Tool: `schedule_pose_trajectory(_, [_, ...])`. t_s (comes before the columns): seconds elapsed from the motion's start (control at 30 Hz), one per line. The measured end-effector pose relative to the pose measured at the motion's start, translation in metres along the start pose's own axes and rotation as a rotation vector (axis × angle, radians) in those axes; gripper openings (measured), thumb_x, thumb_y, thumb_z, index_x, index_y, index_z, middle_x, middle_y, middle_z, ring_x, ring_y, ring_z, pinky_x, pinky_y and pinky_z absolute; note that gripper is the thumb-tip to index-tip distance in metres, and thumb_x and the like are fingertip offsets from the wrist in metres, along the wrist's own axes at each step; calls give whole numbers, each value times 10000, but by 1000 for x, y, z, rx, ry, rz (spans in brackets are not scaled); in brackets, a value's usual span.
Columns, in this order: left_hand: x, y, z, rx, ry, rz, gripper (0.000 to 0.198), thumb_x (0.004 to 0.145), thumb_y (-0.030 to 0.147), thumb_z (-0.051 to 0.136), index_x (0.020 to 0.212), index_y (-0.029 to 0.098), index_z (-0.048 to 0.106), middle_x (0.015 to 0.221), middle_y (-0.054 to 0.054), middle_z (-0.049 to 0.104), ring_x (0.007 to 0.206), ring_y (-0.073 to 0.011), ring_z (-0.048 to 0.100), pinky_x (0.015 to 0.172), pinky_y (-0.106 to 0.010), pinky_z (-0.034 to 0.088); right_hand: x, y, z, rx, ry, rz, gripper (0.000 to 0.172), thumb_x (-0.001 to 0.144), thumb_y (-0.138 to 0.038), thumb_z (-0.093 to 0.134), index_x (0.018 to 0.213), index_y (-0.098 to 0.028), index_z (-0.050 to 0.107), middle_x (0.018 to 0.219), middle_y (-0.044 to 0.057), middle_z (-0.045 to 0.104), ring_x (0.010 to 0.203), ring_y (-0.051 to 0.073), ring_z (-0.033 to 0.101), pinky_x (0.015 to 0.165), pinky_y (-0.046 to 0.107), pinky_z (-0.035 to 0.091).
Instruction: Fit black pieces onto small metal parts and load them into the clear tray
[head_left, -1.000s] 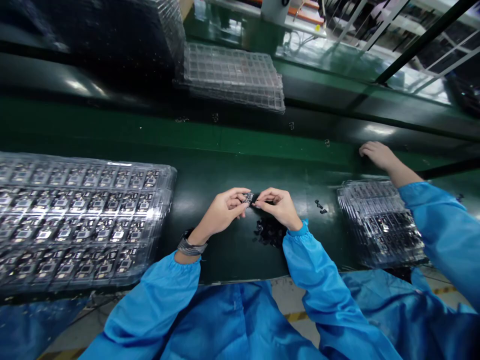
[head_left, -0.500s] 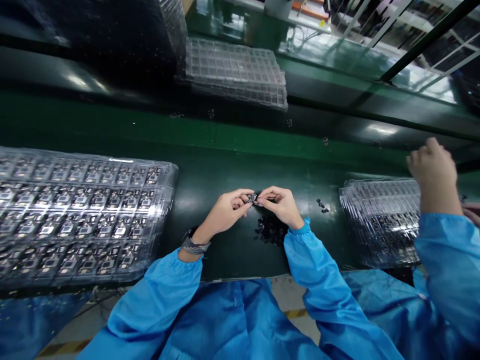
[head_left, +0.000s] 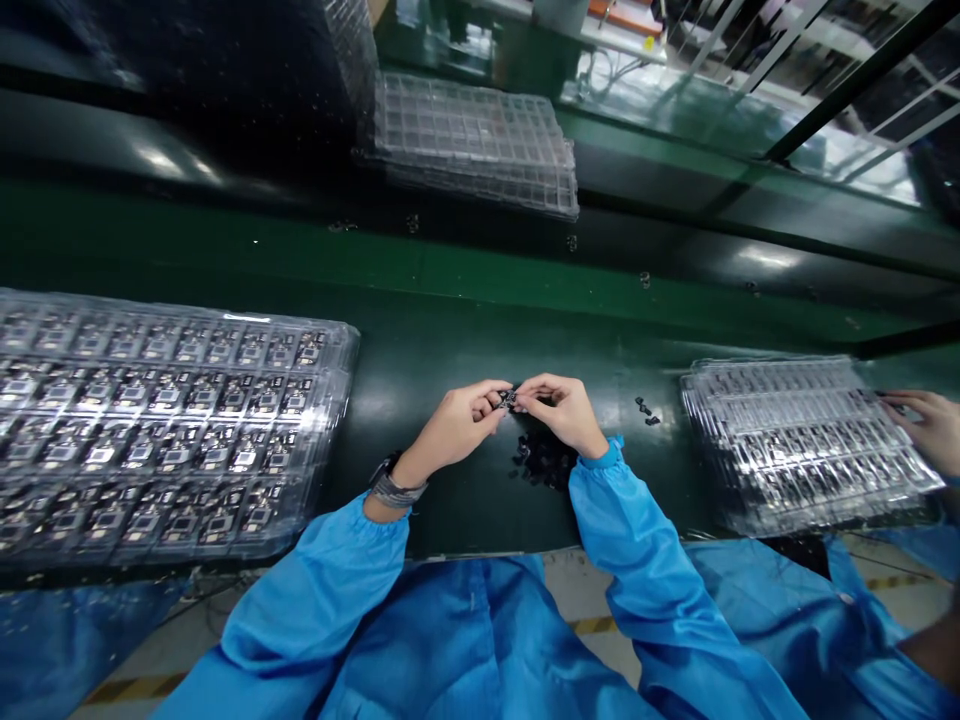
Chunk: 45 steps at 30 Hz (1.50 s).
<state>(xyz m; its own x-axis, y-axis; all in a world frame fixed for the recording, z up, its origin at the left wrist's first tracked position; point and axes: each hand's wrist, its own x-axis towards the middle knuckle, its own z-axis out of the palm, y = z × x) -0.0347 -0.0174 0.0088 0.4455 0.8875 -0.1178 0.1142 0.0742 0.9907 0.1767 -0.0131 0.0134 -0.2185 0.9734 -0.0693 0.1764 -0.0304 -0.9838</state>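
Note:
Between my fingertips is a small circuit board (head_left: 508, 399), partly covered by them. My left hand (head_left: 466, 420) pinches it from the left, a dark band around the wrist. From the other side my right hand (head_left: 556, 408) is closed at its edge, thumb and forefinger together; whether a separate small part is in that pinch, I cannot tell. Just below the right hand lies a heap of small black parts (head_left: 544, 461) on the green work surface (head_left: 442, 515). A few more black pieces (head_left: 646, 410) lie apart to the right.
Left stands a stack of clear compartment trays (head_left: 341, 400) filled with circuit boards. Another loaded tray stack (head_left: 806, 440) is at right, beside a co-worker's hand (head_left: 926, 425). Clear trays (head_left: 472, 125) rest at the back. Small parts (head_left: 572, 243) lie along the dark conveyor belt (head_left: 675, 240).
My hands stay nearly in place, fingers shifting slightly around the board. The co-worker's raised arm at right has moved away from over the tray stack. Small parts on the belt have shifted slightly left.

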Motion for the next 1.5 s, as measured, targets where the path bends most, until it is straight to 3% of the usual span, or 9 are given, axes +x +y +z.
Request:
schedule_pose_trajectory(0.43, [0, 6, 3, -109, 7, 0, 396, 897, 310, 670, 1248, 127, 662, 763, -8, 651, 626, -130, 636, 650, -261, 535, 0, -2, 0, 130, -4, 81, 388, 782, -473, 862, 988, -196, 685, 747, 14, 748, 669, 167, 706, 717, 320, 582])
schedule_pose_trajectory(0.6, [-2, 9, 3, -113, 15, 19, 383, 905, 318, 671, 1240, 133, 674, 777, -15, 661, 642, -130, 638, 660, -259, 539, 0, -3, -2, 188, -105, 194, 380, 739, -486, 892, 893, -182, 724, 789, 33, 766, 667, 169, 714, 688, 311, 593])
schedule_pose_trajectory(0.83, [-2, 9, 1, -51, -15, 16, 396, 917, 316, 662, 1268, 133, 678, 785, -17, 661, 655, -136, 635, 666, -261, 526, 0, -6, -5, 172, -141, 199, 347, 716, -480, 906, 818, -189, 746, 753, 23, 769, 668, 175, 715, 699, 319, 600])
schedule_pose_trajectory(1.17, [-3, 7, 2, 87, -7, 70, 387, 886, 232, 636, 1255, 146, 716, 782, -17, 669, 628, -119, 551, 608, -238, 467, 0, -9, -6, 70, -179, 156, 377, 791, -560, 829, 804, -193, 744, 726, 26, 751, 662, 175, 696, 680, 311, 580])
schedule_pose_trajectory(1.5, [-1, 8, 1, -135, -18, -4, 445, 878, 322, 700, 1277, 131, 654, 831, -22, 676, 631, -121, 634, 658, -266, 538, 1, -10, -3, 54, -193, 142, 509, 905, -682, 649, 774, -194, 710, 695, 34, 741, 575, 150, 640, 551, 269, 501])
